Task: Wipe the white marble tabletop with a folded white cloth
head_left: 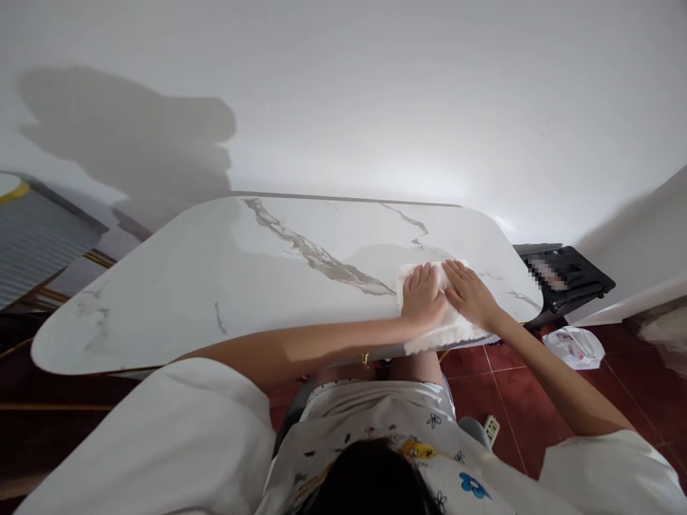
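Observation:
A white, fluffy-edged cloth [448,332] lies spread on the right part of a white marble-patterned table [300,300], its near edge hanging over the front rim. My left hand [423,299] rests palm down on the cloth, with its fingers stretched forward. Beside it, my right hand [471,295] also lies flat on the cloth, angled in from the right, its fingertips close to the left hand. Neither hand is wrapped round the cloth. The part of it under my palms is hidden.
A white wall [376,107] stands behind the table. At the right are a black case [585,275] and a white plastic bag [574,348] on red floor tiles [520,400]. A power strip [490,430] lies low by my seat. A grey ribbed chair [43,236] stands left.

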The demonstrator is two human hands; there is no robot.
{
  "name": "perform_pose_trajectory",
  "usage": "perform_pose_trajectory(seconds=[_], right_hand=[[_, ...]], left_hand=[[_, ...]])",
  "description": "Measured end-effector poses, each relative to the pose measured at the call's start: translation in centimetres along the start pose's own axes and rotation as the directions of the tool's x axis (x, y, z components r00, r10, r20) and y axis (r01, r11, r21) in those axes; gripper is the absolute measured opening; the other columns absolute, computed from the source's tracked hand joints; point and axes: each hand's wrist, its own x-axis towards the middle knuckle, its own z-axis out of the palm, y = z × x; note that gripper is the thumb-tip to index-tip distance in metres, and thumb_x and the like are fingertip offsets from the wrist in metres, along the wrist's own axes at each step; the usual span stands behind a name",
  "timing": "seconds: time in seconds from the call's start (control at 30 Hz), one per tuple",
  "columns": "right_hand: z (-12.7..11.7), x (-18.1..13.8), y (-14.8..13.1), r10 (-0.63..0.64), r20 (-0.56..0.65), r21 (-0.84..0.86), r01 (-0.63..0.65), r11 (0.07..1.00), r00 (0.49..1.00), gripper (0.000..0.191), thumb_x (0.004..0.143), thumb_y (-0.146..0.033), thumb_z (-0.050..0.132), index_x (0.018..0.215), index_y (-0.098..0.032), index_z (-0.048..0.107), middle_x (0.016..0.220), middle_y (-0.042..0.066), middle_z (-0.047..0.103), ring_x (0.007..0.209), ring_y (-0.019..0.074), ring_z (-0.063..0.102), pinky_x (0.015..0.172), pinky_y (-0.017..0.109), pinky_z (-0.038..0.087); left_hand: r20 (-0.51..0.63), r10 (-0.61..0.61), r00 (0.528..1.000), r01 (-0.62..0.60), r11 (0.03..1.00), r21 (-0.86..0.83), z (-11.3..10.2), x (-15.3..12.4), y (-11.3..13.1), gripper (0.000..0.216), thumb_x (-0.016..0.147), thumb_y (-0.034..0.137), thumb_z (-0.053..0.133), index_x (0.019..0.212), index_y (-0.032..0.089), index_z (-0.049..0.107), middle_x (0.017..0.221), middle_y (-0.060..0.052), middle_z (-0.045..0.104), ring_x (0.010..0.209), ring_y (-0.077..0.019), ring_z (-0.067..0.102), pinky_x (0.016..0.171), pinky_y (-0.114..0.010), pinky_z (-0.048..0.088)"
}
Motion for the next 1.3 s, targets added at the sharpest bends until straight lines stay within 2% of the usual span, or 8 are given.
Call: perform_pose_trajectory(seconds=[0.17,0.37,0.53,0.7,0.83,0.97,1.13,1.3], right_hand=[[0.6,7.5,3.7,0.060,0.017,-0.046,-0.059,0.997,0.998,0.056,0.096,-0.033,0.030,0.146,-0.010,0.037,0.152,0.014,0.037,0.143,0.0274,0.029,0.115,0.047,0.027],[1.4,15.7,8.1,0.039,0.014,-0.053,-0.038,0.998,0.999,0.055,0.096,-0.031,0.028,0.145,-0.007,0.038,0.151,0.015,0.039,0.142,0.0272,0.030,0.115,0.045,0.027],[2.0,20.7,10.7,0.082,-0.002,-0.035,-0.082,0.996,0.997,0.055,0.095,-0.031,0.030,0.143,-0.005,0.040,0.151,0.015,0.039,0.141,0.0263,0.031,0.115,0.041,0.026],[2.2,24.6,12.1,0.112,-0.022,-0.011,-0.112,0.994,0.993,0.044,0.094,-0.031,0.032,0.127,-0.016,0.058,0.137,0.011,0.057,0.127,0.0277,0.050,0.103,0.040,0.038],[2.5,26.5,12.7,0.208,0.042,-0.033,-0.207,0.978,0.977,0.039,0.094,-0.031,0.030,0.105,-0.020,0.066,0.118,0.009,0.068,0.108,0.0287,0.060,0.087,0.038,0.046],[2.7,27.0,13.0,0.240,0.052,-0.021,-0.239,0.971,0.970,0.038,0.095,-0.033,0.030,0.099,-0.021,0.066,0.114,0.009,0.069,0.103,0.0285,0.061,0.082,0.037,0.047],[2.4,25.8,12.7,0.158,-0.005,-0.012,-0.158,0.987,0.987,0.041,0.096,-0.030,0.028,0.114,-0.019,0.063,0.124,0.010,0.065,0.113,0.0280,0.057,0.092,0.038,0.043],[2.2,23.1,12.0,0.104,-0.031,-0.038,-0.105,0.994,0.994,0.051,0.095,-0.028,0.027,0.139,-0.009,0.045,0.146,0.014,0.046,0.136,0.0263,0.039,0.110,0.040,0.031]], left_hand=[[-0.050,0.025,0.998,-0.025,1.000,0.013,-0.5,8.1,-0.7,0.046,0.095,0.023,0.027,0.138,0.020,0.043,0.153,-0.004,0.038,0.143,-0.0194,0.027,0.117,-0.038,0.021],[-0.153,0.114,0.982,-0.102,0.991,0.086,-0.2,16.8,-2.0,0.040,0.095,0.020,0.028,0.128,0.018,0.051,0.142,-0.008,0.049,0.135,-0.0215,0.037,0.114,-0.038,0.026],[-0.164,0.142,0.976,-0.124,0.985,0.118,-0.2,22.5,-3.0,0.040,0.094,0.019,0.031,0.129,0.013,0.050,0.144,-0.012,0.046,0.136,-0.0242,0.035,0.113,-0.040,0.024],[-0.183,0.135,0.974,-0.110,0.984,0.141,-0.6,26.6,-3.7,0.036,0.093,0.018,0.032,0.114,0.014,0.061,0.123,-0.012,0.063,0.121,-0.0238,0.050,0.106,-0.038,0.032],[-0.170,0.067,0.983,-0.040,0.987,0.157,-0.5,28.5,-3.9,0.037,0.093,0.023,0.034,0.100,0.012,0.068,0.107,-0.014,0.069,0.108,-0.0255,0.059,0.098,-0.039,0.037],[-0.181,0.061,0.982,-0.031,0.986,0.164,-0.2,29.1,-4.1,0.039,0.095,0.026,0.034,0.095,0.012,0.070,0.100,-0.013,0.071,0.104,-0.0249,0.061,0.096,-0.038,0.037],[-0.213,0.109,0.971,-0.067,0.979,0.193,-0.2,27.9,-3.7,0.037,0.094,0.022,0.033,0.108,0.008,0.065,0.114,-0.016,0.066,0.115,-0.0256,0.054,0.104,-0.038,0.033],[-0.207,0.128,0.970,-0.090,0.979,0.184,0.2,25.2,-2.8,0.043,0.094,0.022,0.034,0.131,0.007,0.051,0.140,-0.018,0.050,0.134,-0.0282,0.038,0.112,-0.042,0.025]])
